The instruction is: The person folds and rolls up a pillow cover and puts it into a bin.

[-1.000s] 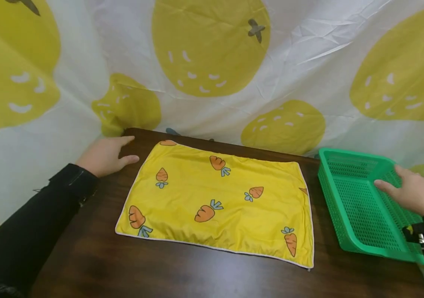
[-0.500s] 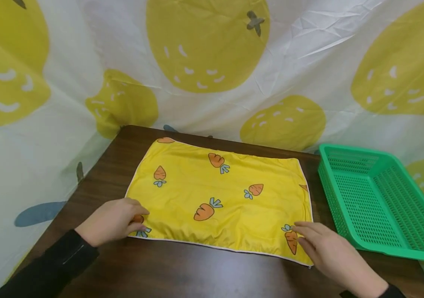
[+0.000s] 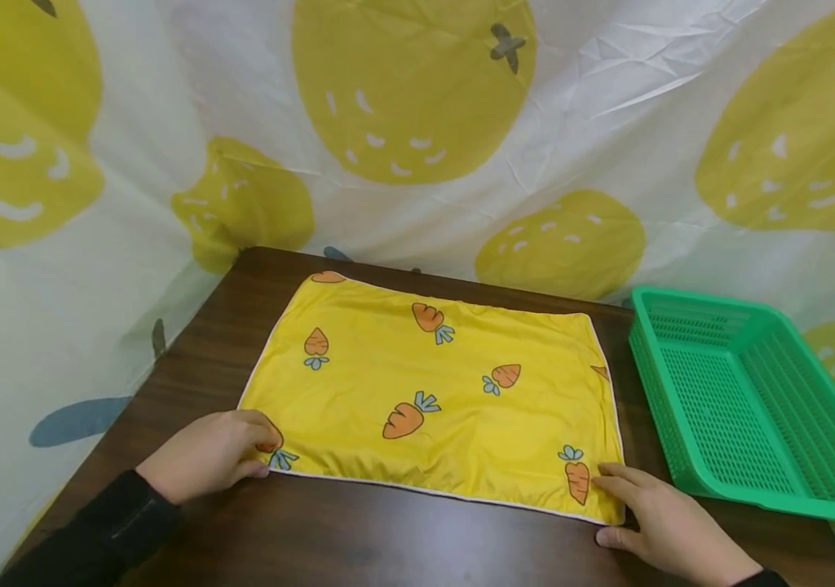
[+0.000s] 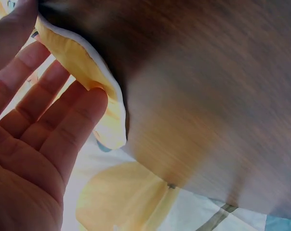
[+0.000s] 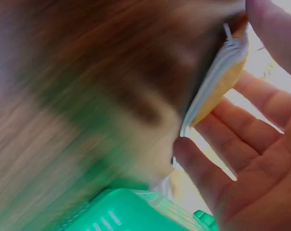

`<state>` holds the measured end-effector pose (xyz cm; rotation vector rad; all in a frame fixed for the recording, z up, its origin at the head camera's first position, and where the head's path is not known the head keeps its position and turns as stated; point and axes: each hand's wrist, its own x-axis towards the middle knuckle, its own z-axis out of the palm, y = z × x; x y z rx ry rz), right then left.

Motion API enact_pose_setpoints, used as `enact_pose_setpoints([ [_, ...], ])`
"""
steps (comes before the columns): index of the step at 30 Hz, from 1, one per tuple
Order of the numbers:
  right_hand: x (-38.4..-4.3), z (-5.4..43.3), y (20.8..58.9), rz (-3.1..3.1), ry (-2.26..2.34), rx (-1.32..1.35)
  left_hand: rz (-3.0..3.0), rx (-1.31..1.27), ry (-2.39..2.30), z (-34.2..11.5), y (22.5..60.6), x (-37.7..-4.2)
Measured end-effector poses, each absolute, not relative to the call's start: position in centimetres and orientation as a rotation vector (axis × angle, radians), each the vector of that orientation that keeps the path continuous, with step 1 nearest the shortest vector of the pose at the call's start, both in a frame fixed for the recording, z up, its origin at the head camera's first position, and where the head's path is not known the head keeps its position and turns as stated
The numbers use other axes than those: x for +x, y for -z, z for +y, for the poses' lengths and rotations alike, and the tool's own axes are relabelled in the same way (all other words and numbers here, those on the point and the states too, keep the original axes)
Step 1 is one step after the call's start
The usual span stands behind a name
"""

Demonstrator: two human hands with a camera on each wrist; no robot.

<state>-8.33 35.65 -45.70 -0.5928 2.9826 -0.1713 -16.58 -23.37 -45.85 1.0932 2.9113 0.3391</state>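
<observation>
A yellow pillowcase with a carrot print and white piping lies spread on the dark wooden table. At its near left corner is my left hand, fingers touching the cloth and thumb by the near edge. My right hand is at the near right corner, fingertips on the right side and thumb apart from them, just off the near edge. In the left wrist view, relaxed fingers lie against the pillowcase edge. The right wrist view shows fingers along a zippered edge.
A green plastic basket with perforated sides stands right of the pillowcase, beyond my right hand. A white curtain printed with large yellow fruit hangs behind the table and along its left side.
My left hand has come from the far left side toward the near left corner. My right hand has moved left from over the basket to the near right corner. The pillowcase stays spread.
</observation>
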Motion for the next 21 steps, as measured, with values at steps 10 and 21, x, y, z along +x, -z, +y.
enact_pose_setpoints([
  [10, -9.0, 35.6, 47.3, 3.218, 0.04, -1.186, 2.918, 1.125, -0.267, -22.9, 45.6, -16.2],
  [21, -8.9, 35.3, 47.0, 3.261, 0.013, -0.985, 2.878, 0.935, -0.269, -22.5, 45.5, -15.9],
])
